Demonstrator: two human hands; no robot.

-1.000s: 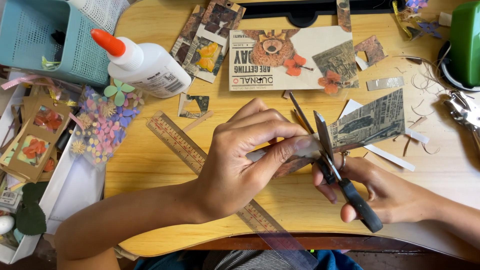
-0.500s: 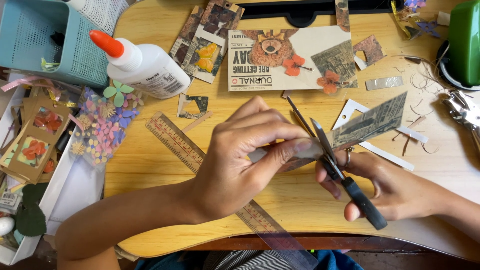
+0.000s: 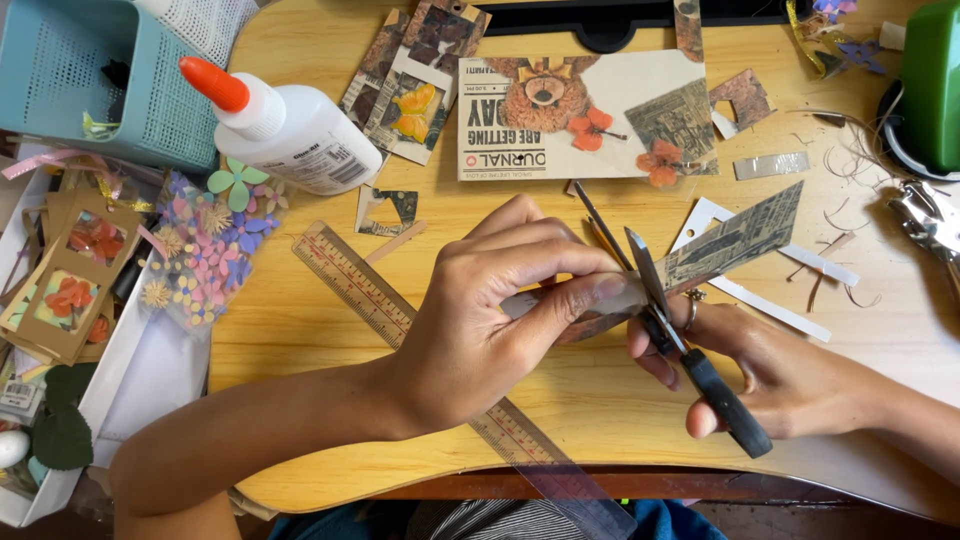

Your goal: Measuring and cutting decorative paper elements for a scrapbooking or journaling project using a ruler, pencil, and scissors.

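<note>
Near the desk's (image 3: pixel 300 350) front edge, the left hand (image 3: pixel 480 330) pinches a printed paper strip (image 3: pixel 730 240) between thumb and fingers, while the right hand (image 3: pixel 780 375) grips black-handled scissors (image 3: pixel 690 350) (blades parted at the strip's edge). A clear ruler (image 3: pixel 400 320) lies beneath; bare wood spreads left, toward the glue bottle (image 3: pixel 290 125)

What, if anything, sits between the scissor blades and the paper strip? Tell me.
Nothing visible. The scissors in the right hand stand open with the paper strip between the blades; the left hand pinches the strip beside them.
</note>
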